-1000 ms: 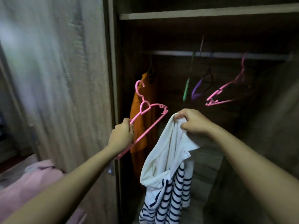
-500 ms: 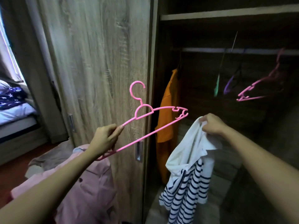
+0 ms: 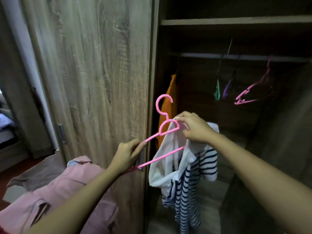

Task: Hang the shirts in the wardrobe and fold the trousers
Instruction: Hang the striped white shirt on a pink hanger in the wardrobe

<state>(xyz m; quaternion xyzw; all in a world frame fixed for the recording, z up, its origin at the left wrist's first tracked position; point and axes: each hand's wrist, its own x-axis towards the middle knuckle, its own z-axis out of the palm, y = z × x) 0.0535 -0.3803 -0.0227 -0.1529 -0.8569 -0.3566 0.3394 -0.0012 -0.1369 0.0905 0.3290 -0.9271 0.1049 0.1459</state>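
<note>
My left hand (image 3: pixel 127 156) grips the left end of a pink plastic hanger (image 3: pixel 164 128), hook upward. The hanger's right half is tucked inside a white shirt with navy stripes (image 3: pixel 187 171), which dangles in front of the open wardrobe. My right hand (image 3: pixel 194 128) pinches the shirt's top edge against the hanger's shoulder. An orange shirt (image 3: pixel 167 112) hangs from the wardrobe rail (image 3: pixel 236 56) at the left.
Green, purple and pink bare hangers (image 3: pixel 244 97) hang on the rail to the right. The wooden wardrobe door (image 3: pixel 94 73) stands left of the opening. A pink garment (image 3: pixel 55 198) and a grey one (image 3: pixel 37 173) lie at lower left. A shelf (image 3: pixel 236 21) spans above the rail.
The hanger has swung right and its right arm has gone into the striped shirt. My right hand has shifted up onto the hanger's shoulder with the fabric.
</note>
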